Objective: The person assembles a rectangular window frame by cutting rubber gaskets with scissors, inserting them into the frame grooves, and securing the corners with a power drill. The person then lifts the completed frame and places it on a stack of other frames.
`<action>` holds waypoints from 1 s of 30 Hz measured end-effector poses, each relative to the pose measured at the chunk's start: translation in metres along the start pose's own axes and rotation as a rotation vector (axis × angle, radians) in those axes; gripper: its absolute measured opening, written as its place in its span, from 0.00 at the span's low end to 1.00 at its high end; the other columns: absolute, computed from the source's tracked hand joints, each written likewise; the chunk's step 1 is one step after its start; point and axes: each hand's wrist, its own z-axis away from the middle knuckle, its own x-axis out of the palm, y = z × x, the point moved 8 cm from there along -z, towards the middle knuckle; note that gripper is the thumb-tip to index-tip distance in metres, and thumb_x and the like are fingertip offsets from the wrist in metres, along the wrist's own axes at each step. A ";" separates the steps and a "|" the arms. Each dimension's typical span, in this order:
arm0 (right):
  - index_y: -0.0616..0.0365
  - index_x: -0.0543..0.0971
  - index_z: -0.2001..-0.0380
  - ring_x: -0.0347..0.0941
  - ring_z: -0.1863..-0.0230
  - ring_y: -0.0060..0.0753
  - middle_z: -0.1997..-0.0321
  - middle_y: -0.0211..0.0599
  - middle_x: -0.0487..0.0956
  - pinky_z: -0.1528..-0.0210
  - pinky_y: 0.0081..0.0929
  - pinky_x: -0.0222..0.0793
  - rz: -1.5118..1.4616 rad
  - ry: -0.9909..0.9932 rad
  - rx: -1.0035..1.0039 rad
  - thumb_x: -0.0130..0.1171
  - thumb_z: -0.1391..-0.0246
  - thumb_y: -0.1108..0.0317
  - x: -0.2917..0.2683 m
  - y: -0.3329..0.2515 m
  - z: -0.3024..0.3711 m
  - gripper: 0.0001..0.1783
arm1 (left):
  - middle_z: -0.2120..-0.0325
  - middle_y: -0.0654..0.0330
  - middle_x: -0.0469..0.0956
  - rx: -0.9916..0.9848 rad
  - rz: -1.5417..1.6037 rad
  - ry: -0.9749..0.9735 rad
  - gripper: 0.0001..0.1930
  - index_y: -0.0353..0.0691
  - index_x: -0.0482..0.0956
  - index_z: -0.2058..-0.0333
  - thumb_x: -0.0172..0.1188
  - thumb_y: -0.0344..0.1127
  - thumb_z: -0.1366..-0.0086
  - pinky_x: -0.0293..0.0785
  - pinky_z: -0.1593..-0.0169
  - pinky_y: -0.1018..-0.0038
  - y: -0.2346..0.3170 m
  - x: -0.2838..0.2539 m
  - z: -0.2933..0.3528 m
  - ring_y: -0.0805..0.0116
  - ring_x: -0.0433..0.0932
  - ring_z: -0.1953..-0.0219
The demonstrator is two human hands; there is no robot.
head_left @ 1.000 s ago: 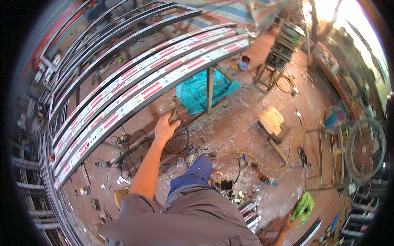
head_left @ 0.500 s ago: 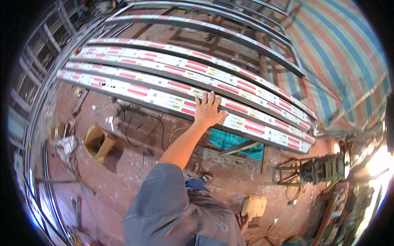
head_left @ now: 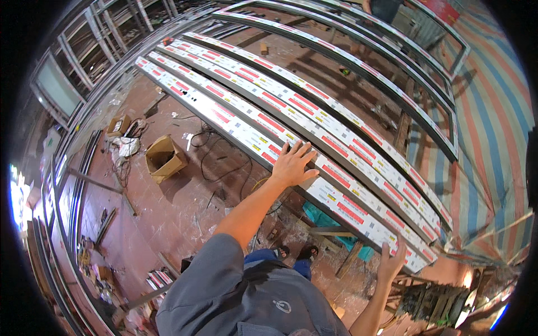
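Several long metal profiles with white and red printed film lie side by side across the middle of the view, slanting down to the right. My left hand (head_left: 294,165), palm down with its fingers spread, rests on the nearest profile (head_left: 224,120) and reaches the one behind it. Close to the right end of that nearest profile is my right hand (head_left: 392,262), at its near edge, with thumb and fingers apart; whether it presses on the profile is hard to tell. Dark holes show in the nearest profile's film toward its far left end.
Assembled frames (head_left: 336,47) stand beyond the profiles. A striped tarp (head_left: 487,134) hangs at right. On the floor to the left are an open cardboard box (head_left: 165,159), loose cables (head_left: 224,173) and long metal bars (head_left: 84,179). A teal sheet (head_left: 319,215) hangs under the profiles.
My view has turned, so the profiles slant more steeply. My right hand has come up from low by my side to the nearest profile's right end. My left hand stays on the profiles.
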 end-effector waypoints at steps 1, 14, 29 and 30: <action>0.64 0.72 0.34 0.65 0.29 0.55 0.31 0.55 0.72 0.28 0.45 0.59 0.018 -0.021 -0.070 0.68 0.39 0.59 0.005 -0.011 -0.030 0.34 | 0.27 0.60 0.61 -0.009 0.001 0.009 0.36 0.56 0.68 0.31 0.50 0.69 0.29 0.50 0.24 0.44 0.001 -0.002 0.000 0.51 0.57 0.25; 0.50 0.75 0.35 0.51 0.23 0.65 0.24 0.57 0.60 0.27 0.65 0.48 0.261 -0.167 -0.345 0.62 0.40 0.39 0.111 0.008 -0.098 0.37 | 0.29 0.44 0.62 -0.417 0.001 0.331 0.35 0.42 0.66 0.31 0.60 0.52 0.31 0.51 0.25 0.50 0.041 0.007 0.090 0.46 0.59 0.26; 0.52 0.75 0.41 0.46 0.22 0.63 0.24 0.56 0.58 0.27 0.64 0.46 0.195 -0.209 -0.298 0.63 0.40 0.41 0.104 0.025 -0.104 0.33 | 0.61 0.51 0.81 -1.641 0.986 -0.316 0.27 0.40 0.74 0.42 0.65 0.50 0.33 0.77 0.64 0.63 0.174 0.216 0.689 0.53 0.82 0.64; 0.53 0.75 0.40 0.45 0.22 0.63 0.23 0.56 0.56 0.27 0.65 0.46 0.216 -0.220 -0.292 0.63 0.39 0.41 0.109 0.029 -0.103 0.34 | 0.66 0.56 0.79 -1.759 1.079 -0.138 0.21 0.42 0.77 0.47 0.63 0.48 0.31 0.76 0.72 0.67 0.189 0.193 0.697 0.59 0.81 0.71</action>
